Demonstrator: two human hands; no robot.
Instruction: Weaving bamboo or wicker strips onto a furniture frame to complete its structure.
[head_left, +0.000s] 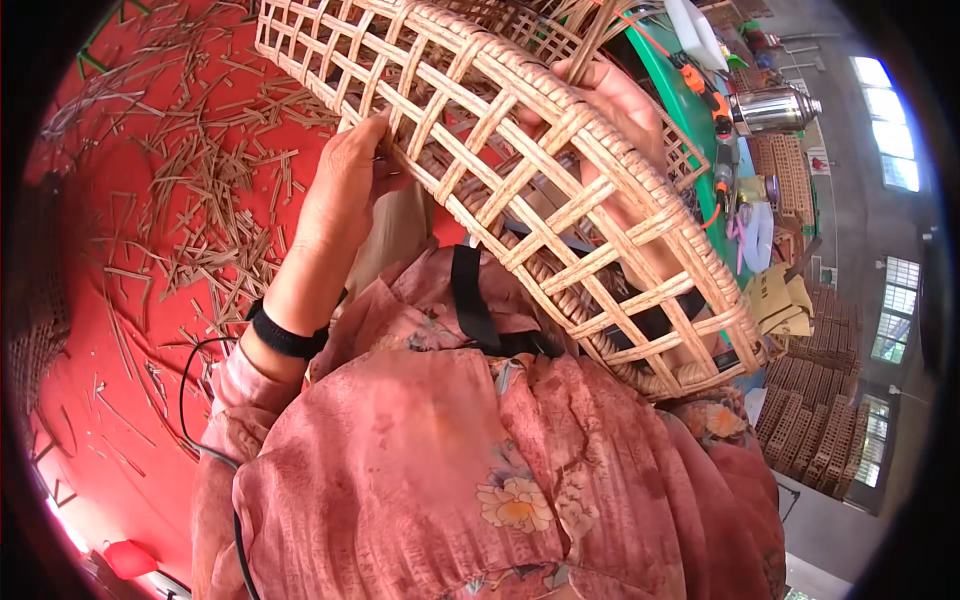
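Above the wearer's lap, head view: an openwork rattan basket (577,118) slants from upper left to lower right.
Left hand (352,160): closed around the basket's left edge.
Right hand (632,110): behind the lattice, at the braided rim beside a cane strip (598,35); exact grip unclear.
Red floor (150,400): scattered cane offcuts (225,190).
Green tabletop (655,70): steel flask (772,109) nearby.

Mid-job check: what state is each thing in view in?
Woven basket: held up, lattice side showing.
Left hand: closed on the basket's edge.
Right hand: partly hidden behind the lattice; grip unclear.
Wristband: fastened around the left wrist.
Cut strips: scattered loose over the red floor.
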